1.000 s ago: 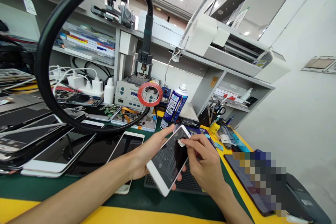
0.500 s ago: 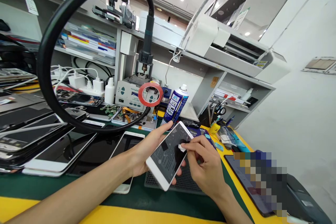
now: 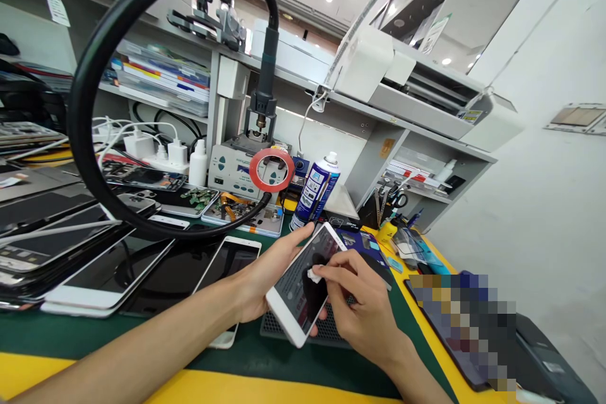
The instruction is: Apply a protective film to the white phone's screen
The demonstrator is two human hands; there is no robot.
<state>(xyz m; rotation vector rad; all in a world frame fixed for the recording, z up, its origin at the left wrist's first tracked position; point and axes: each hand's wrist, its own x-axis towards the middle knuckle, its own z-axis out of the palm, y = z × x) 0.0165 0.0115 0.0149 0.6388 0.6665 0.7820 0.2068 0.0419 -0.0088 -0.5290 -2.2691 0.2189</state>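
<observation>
A white-framed smartphone (image 3: 296,293) is tilted up in my left hand (image 3: 258,278), thumb along its left edge and fingertips showing past its right edge. Grey text shows on part of its screen. With my right hand (image 3: 362,303) I pinch a small crumpled white wipe (image 3: 314,274), which rests against the screen near the middle. The wipe and fingers hide part of the display. Below the phone lies a black perforated mat (image 3: 279,326). Another white phone (image 3: 230,255) lies to the left, partly behind my left forearm.
A blue spray can (image 3: 315,189) stands behind the phone. The black hose (image 3: 78,95) of a hot air station (image 3: 231,170) loops at left with red tape (image 3: 253,170) by it. Several phones and screens (image 3: 89,290) crowd the left. A dark tablet-like slab (image 3: 442,334) lies right.
My right hand has moved the wipe left and slightly down across the screen. The phone has shifted slightly right and down in my left hand.
</observation>
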